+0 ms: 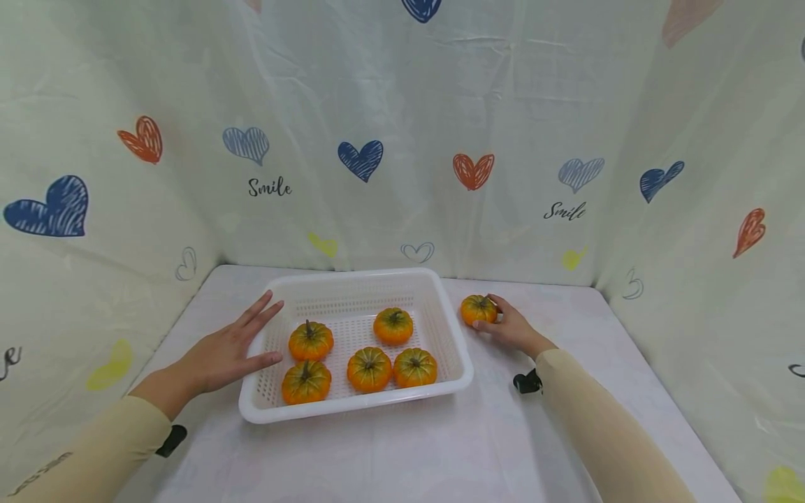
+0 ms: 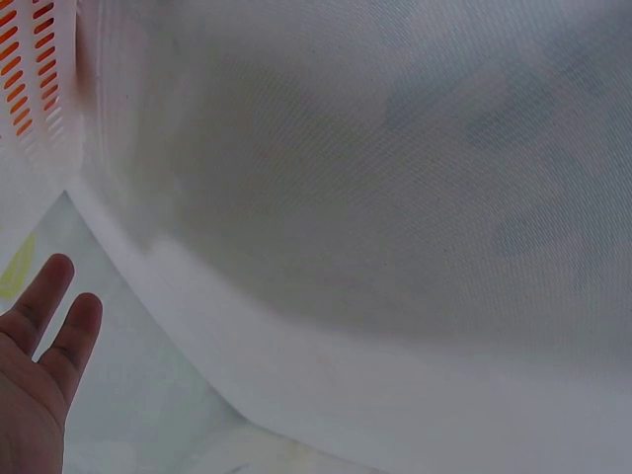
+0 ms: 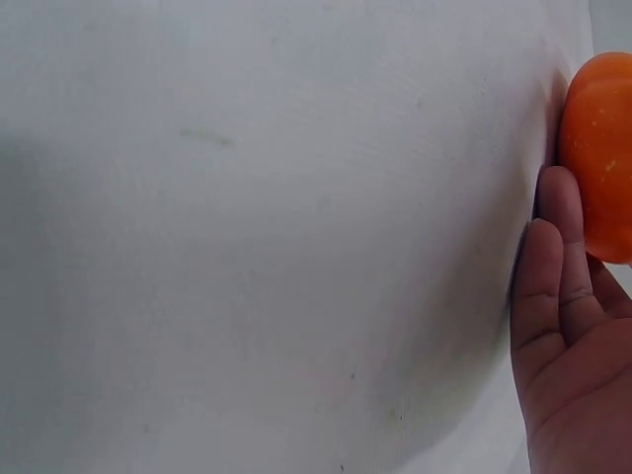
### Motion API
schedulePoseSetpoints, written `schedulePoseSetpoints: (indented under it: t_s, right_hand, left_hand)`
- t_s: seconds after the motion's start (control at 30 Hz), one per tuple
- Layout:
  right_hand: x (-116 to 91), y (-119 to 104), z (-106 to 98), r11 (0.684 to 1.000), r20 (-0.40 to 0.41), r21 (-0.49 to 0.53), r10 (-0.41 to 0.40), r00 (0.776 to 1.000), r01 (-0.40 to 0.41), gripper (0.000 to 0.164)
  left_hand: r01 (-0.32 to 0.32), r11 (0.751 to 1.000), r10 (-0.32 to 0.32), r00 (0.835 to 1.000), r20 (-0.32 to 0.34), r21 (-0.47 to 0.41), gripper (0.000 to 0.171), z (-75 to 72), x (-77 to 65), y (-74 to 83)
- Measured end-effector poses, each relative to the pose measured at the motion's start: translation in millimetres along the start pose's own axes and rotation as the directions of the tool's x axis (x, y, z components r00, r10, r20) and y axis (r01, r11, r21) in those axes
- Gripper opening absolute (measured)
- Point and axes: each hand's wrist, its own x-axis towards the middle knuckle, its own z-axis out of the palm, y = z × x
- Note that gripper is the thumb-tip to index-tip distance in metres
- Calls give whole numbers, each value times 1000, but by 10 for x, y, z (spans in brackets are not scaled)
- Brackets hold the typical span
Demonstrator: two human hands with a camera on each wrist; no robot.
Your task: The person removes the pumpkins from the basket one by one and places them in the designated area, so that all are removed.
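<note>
A small orange-and-green pumpkin (image 1: 478, 310) sits on the table just right of the basket. My right hand (image 1: 512, 328) holds it, thumb on the near side and fingers on the far side. From the right wrist view, the orange flank of that pumpkin (image 3: 602, 158) lies against the fingers (image 3: 561, 207). A white perforated plastic basket (image 1: 355, 404) carries several similar pumpkins (image 1: 393, 326). Over its left rim my left hand (image 1: 229, 349) is spread with straight fingers, holding nothing; whether it touches the rim I cannot tell. Part of that hand (image 2: 35, 385) shows in the left wrist view.
A pale cloth covers the table (image 1: 390, 461). Behind it and on both sides hangs a white curtain (image 1: 402, 98) printed with hearts. Black wrist devices sit at the left cuff (image 1: 171, 441) and right cuff (image 1: 527, 382).
</note>
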Motion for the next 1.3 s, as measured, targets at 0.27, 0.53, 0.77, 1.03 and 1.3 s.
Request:
schedulePoseSetpoints:
  t_s: [0.27, 0.53, 0.77, 1.03, 1.3]
  right_hand:
    - [-57, 43, -136, 999, 28, -23, -23, 999, 23, 100]
    - [-104, -55, -426, 998, 28, -56, -14, 1000, 16, 93]
    - [-129, -460, -731, 990, -5, -93, -102, 995, 101, 96]
    - [-182, -1300, -782, 959, 36, -94, -264, 964, 266, 92]
    - [-166, -2015, -382, 899, 175, -71, -415, 893, 431, 87]
  left_hand:
    - [1, 1000, -1, 1000, -5, -6, 91, 20, -6, -17]
    - [-3, 1000, 3, 1000, -1, -21, 90, 14, -21, -24]
    - [4, 1000, -4, 1000, 8, -24, 90, 6, -29, -32]
    - [1, 1000, -1, 1000, 11, -27, 89, -3, -31, -32]
    - [-11, 999, 11, 1000, 3, -33, 89, 3, 3, -27]
